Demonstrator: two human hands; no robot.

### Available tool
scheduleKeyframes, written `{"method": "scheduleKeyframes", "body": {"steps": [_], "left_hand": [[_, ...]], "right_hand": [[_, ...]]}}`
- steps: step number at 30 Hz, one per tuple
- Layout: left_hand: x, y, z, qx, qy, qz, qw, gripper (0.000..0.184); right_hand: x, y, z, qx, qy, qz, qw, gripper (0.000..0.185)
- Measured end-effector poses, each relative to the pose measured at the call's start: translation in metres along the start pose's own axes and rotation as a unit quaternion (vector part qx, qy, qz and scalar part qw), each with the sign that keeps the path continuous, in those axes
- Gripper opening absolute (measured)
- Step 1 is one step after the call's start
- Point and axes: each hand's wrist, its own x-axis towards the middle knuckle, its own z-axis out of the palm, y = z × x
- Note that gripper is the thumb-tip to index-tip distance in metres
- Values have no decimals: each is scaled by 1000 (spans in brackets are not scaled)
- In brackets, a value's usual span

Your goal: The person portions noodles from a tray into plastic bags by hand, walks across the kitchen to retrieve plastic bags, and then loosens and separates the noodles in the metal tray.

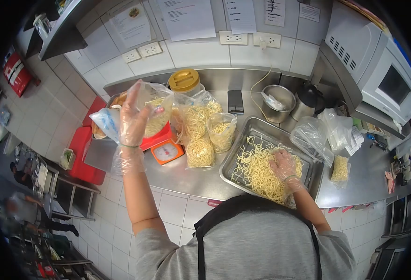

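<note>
My left hand (134, 123), in a clear plastic glove with a band at the wrist, grips a clear plastic bag (156, 116) with some yellow noodles inside. The bag is above the red pan of an orange kitchen scale (167, 151). My right hand (285, 167), gloved too, has its fingers curled into the loose noodles (257, 169); its fingertips are partly hidden among them. These noodles lie in a deep metal tray (237, 145). Between scale and tray stand several filled bags of noodles (200, 151), one of them an open-topped bag (222, 133).
Behind the bags are a gold-lidded tub (184, 81) and a black phone (235, 101). A metal pot (278, 103), a steel jug (306, 102) and plastic bags (312, 137) stand right of them. A small noodle bag (340, 169) lies farther right, below a microwave (376, 63).
</note>
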Motion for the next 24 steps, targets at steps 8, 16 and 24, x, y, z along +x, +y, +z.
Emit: {"method": "scheduleKeyframes", "body": {"steps": [8, 16, 24], "left_hand": [[20, -29, 36, -190, -28, -136, 972, 54], [-37, -180, 109, 470, -42, 84, 877, 55], [-41, -197, 110, 463, -49, 125, 876, 56]], "right_hand": [[1, 0, 2, -7, 19, 9, 1000, 40], [5, -12, -2, -34, 8, 33, 999, 41], [21, -51, 21, -42, -72, -54, 995, 72]]}}
